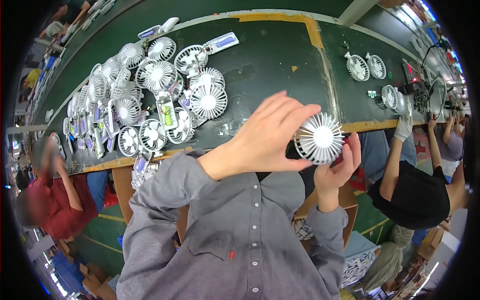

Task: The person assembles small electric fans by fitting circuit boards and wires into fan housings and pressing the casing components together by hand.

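A small white fan head [322, 138] with a slatted round grille is held in front of my chest, over the table's front edge. My left hand [272, 131] grips its left side, with the thumb below and the fingers above. From the lower right, my right hand [337, 172] curls its fingers around the fan's right rim, its thumb near the underside. The back of the fan and whatever joins it there are hidden. Left of my left arm, a large pile of similar white fans [159, 76] lies on the dark table [270, 60], several with open handles showing cells and wires.
Farther right lie two fan heads [358, 68], and more stand near a co-worker's gloved hand [403, 128] and a device with red lights [411, 72]. Yellow tape [275, 17] marks the table. A person in red [65, 207] sits at left. Below is a cardboard box [350, 212].
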